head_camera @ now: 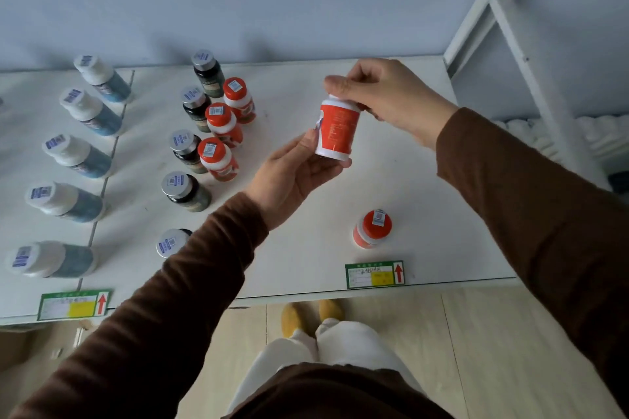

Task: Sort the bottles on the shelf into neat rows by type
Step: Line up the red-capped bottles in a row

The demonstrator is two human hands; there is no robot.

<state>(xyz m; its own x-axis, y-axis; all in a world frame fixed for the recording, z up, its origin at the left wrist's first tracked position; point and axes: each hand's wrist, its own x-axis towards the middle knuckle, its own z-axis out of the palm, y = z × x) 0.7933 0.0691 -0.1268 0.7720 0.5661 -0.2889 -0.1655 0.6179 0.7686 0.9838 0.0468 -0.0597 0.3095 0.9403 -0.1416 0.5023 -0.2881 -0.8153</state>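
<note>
You've got the orange bottle [337,127] up off the shelf [408,160]: right hand [391,97] pinches its cap, left hand [296,173] cups the base w/ fingers curled round. Set it upright behind the orange-cap row [223,127], well left of your left hand, label fwd. One lone orange bottle [372,228] stands below your right hand, near the front edge.
</note>
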